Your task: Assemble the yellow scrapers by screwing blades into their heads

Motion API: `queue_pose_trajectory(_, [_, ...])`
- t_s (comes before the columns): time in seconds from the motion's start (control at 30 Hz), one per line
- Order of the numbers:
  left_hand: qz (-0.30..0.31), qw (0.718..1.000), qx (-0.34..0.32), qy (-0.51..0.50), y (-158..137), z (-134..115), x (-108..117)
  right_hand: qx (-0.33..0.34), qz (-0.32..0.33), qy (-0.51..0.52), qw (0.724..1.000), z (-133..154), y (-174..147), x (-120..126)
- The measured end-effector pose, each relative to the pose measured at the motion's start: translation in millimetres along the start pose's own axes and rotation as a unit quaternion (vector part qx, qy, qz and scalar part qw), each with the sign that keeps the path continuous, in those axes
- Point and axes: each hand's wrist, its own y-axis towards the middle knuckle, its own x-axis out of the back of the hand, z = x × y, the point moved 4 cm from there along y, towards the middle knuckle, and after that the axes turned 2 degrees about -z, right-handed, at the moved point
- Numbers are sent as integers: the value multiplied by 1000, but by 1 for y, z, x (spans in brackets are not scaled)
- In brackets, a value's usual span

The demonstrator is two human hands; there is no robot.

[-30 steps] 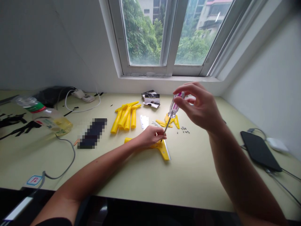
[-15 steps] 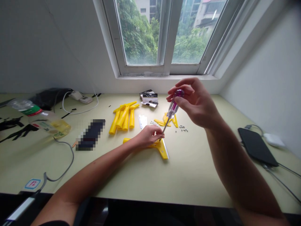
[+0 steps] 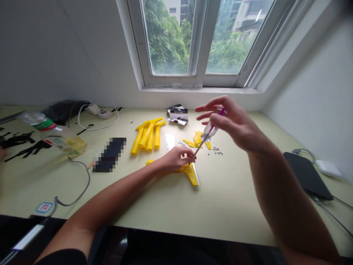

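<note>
My right hand [image 3: 231, 123] is closed around the clear and purple handle of a screwdriver [image 3: 211, 129], with some fingers raised off it. The shaft slants down and left to a yellow scraper [image 3: 192, 175] lying flat on the table. Over the scraper's handle lies my left hand [image 3: 180, 158], closed on it, its thumb and forefinger curled close to the shaft near the tip. A metal blade edge runs along the scraper's right side, and one screw shows on its head. My left fingers partly hide the tip.
Beyond my hands lie several yellow scraper handles [image 3: 149, 136], white plates [image 3: 169, 141], yellow head pieces [image 3: 198, 138], loose screws [image 3: 217, 150] and black-and-white packets [image 3: 178, 114]. A bottle [image 3: 64, 138] leans at left. A black phone [image 3: 306, 175] with cables lies at right.
The screwdriver handle leans further to the right, and my right-hand fingers have opened out somewhat around it. The whole view has shifted slightly. The scraper stays under my left hand.
</note>
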Motion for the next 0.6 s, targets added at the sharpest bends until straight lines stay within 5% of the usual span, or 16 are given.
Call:
queue_pose_trajectory(0.1, [-15,1000,10,10,0,2,0,-21,-33,-80,996,-5,0,-3])
queue_pose_trajectory(0.3, [15,998,-9,52,0,6,-5,22,-127,-1,992,2,-3,11])
queue_pose_trajectory(0.6, [15,998,6,64,2,9,-5,35,-115,7,993,-9,-2,16])
